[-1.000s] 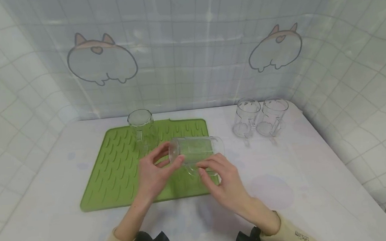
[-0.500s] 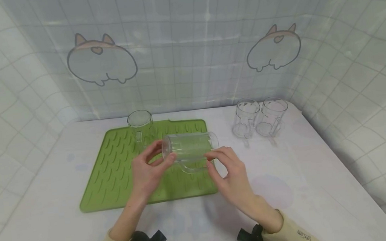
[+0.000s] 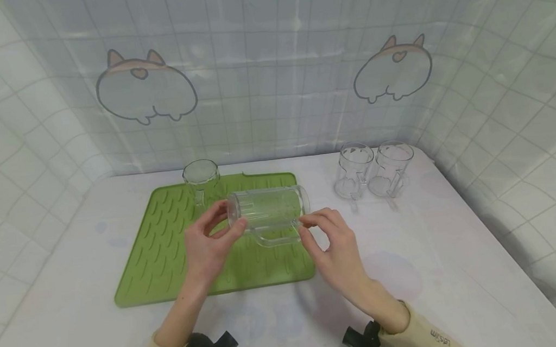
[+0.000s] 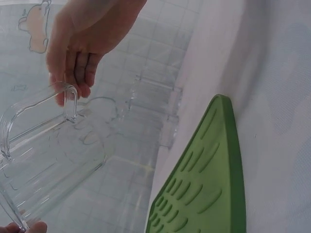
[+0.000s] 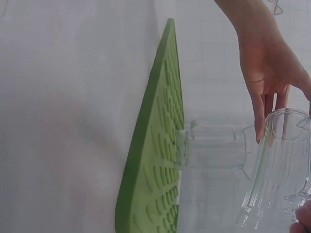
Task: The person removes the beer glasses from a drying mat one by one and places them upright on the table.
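Observation:
A clear glass mug (image 3: 272, 206) lies sideways in the air over the green ridged mat (image 3: 153, 270). My left hand (image 3: 208, 250) grips its left end, thumb in front and fingers behind. At the other end my right hand (image 3: 335, 253) pinches the mug's handle (image 3: 276, 242), which hangs toward me, between thumb and fingertips. The left wrist view shows the handle of this mug (image 4: 53, 155) with the right fingers at its corner. In the right wrist view the left fingers spread around the end of the mug (image 5: 279, 165).
Another glass mug (image 3: 204, 182) stands on the mat's back part, handle facing me. Two more glass mugs, a nearer-left one (image 3: 354, 170) and a right one (image 3: 391, 169), stand side by side at the back right of the white table (image 3: 442, 269). A tiled-pattern curtain (image 3: 271, 87) rises behind.
Both hands have carried the sideways mug a little left and away from me. My right fingertips have shifted along the handle toward its right end. The standing mugs have stayed put.

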Available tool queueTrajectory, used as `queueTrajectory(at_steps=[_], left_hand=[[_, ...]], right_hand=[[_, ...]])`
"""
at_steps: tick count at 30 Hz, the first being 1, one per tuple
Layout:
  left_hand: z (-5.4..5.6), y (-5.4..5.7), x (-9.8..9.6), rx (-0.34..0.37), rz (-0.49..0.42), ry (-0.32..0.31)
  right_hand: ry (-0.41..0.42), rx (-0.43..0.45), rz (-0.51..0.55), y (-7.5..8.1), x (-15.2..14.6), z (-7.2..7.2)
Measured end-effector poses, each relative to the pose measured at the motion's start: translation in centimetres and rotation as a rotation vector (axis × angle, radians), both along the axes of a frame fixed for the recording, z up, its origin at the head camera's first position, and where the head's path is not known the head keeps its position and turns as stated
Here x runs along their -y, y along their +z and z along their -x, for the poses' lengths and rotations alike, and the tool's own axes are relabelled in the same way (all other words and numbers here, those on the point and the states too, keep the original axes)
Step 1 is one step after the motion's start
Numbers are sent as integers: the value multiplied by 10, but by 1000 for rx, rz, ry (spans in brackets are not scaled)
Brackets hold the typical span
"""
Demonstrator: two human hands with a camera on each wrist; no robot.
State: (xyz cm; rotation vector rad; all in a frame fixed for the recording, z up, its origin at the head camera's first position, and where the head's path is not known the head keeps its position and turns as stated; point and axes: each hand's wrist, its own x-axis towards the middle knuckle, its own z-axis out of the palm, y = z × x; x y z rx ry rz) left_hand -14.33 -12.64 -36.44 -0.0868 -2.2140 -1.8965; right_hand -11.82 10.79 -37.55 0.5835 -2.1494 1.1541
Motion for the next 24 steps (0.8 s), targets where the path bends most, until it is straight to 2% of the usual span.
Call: queueTrajectory(at_steps=[9, 16, 20, 24], left_hand=[[0, -1, 1, -9, 7, 28], [1, -1, 0, -17, -23, 31], [2, -1, -1, -12, -30, 20], [2, 0, 0, 13, -22, 2]], right_hand=[[3, 124, -6, -3, 0, 0], [31, 277, -17, -1, 1, -1], [66, 370, -5, 0, 1, -1], [77, 407, 35, 1, 1, -1]])
